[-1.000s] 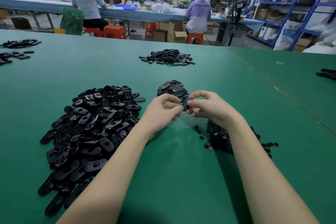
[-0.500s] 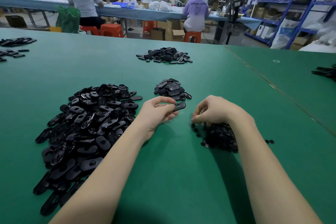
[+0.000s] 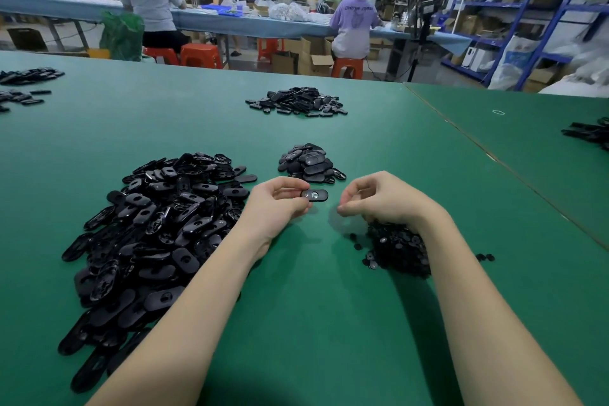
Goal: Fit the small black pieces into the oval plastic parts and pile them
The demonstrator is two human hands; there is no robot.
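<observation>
- My left hand (image 3: 278,204) pinches one oval plastic part (image 3: 314,195) between thumb and fingertips, holding it level just above the green table (image 3: 329,323), its round centre facing up.
- My right hand (image 3: 379,198) sits just right of that part, not touching it; its fingers are curled with thumb and forefinger tips pressed together. I cannot tell whether a small black piece is caught between them.
- The right wrist lies over the heap of small black pieces (image 3: 398,250), with a few strays scattered at the heap's left and right edges.
- The small finished pile (image 3: 311,163) lies just beyond the held part, close to both hands.
- The big heap of loose oval parts (image 3: 148,234) fills the table to my left, its right edge beside my left forearm.
- Between my forearms I see bare green mat running toward me.
- A seam (image 3: 494,155) between two table sections runs diagonally on the right, well apart from my right hand.
- Another pile (image 3: 296,101) lies farther out near the table's far edge, with bare mat between it and the finished pile.
</observation>
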